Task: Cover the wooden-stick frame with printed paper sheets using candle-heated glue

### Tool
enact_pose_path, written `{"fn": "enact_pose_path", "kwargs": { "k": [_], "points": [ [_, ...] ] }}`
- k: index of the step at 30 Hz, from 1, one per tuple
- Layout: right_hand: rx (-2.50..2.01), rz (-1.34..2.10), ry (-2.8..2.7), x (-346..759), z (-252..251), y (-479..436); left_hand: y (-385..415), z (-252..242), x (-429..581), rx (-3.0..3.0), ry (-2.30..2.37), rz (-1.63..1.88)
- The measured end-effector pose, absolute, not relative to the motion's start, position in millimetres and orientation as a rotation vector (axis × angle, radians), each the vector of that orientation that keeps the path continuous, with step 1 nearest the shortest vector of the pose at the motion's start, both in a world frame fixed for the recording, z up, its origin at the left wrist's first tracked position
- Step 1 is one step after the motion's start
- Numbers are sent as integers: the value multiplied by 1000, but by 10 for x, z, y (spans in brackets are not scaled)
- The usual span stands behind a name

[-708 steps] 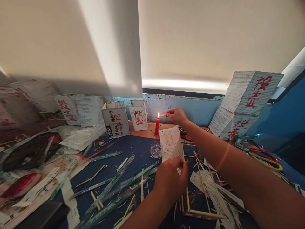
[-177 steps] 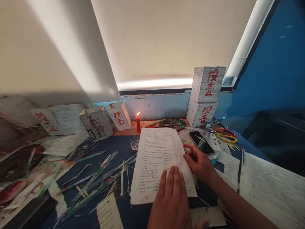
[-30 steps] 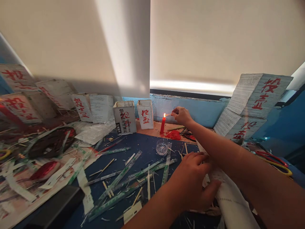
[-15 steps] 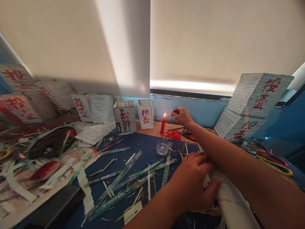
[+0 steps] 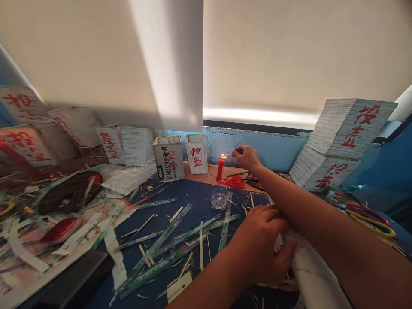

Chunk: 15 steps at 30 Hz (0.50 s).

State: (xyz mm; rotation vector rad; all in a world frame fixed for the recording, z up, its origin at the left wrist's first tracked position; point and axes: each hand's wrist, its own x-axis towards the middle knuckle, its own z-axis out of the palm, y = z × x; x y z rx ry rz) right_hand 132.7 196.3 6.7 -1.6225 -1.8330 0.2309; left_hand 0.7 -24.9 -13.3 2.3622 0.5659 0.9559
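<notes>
My right hand reaches over my left arm to the back of the table. It pinches a thin short stick, whose tip is in the flame of a lit red candle. My left hand is nearer to me, palm down with curled fingers and the thumb apart from them. What lies beneath its fingers is mostly hidden. Thin bamboo sticks show just beyond its fingertips, and a white rolled sheet lies beside it under my right forearm. Red wax or plastic lies by the candle's foot.
Paper boxes with red writing stand along the back, and taller ones stack at right. A clear round dish sits mid-table. Green-printed plastic strips litter the front. Yellow-handled scissors lie right, a black box left.
The stick in my right hand has dipped slightly into the candle flame, which now leans along its tip. My left hand has barely moved.
</notes>
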Motion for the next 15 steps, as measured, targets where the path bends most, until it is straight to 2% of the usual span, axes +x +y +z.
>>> {"fn": "enact_pose_path", "kwargs": {
  "k": [3,7,11,15],
  "points": [
    [-1629,234,-1823,1338,55,1980,-211,-165,20,2325,638,1079],
    [-1639,232,-1810,1351,48,1985,-158,-174,13,2217,1024,1127],
    [-1641,235,-1802,1356,51,1971,-83,-152,-34,2079,1383,926],
    [-1642,240,-1803,1353,43,1967,-15,-183,-66,2024,1520,694]
  ]
}}
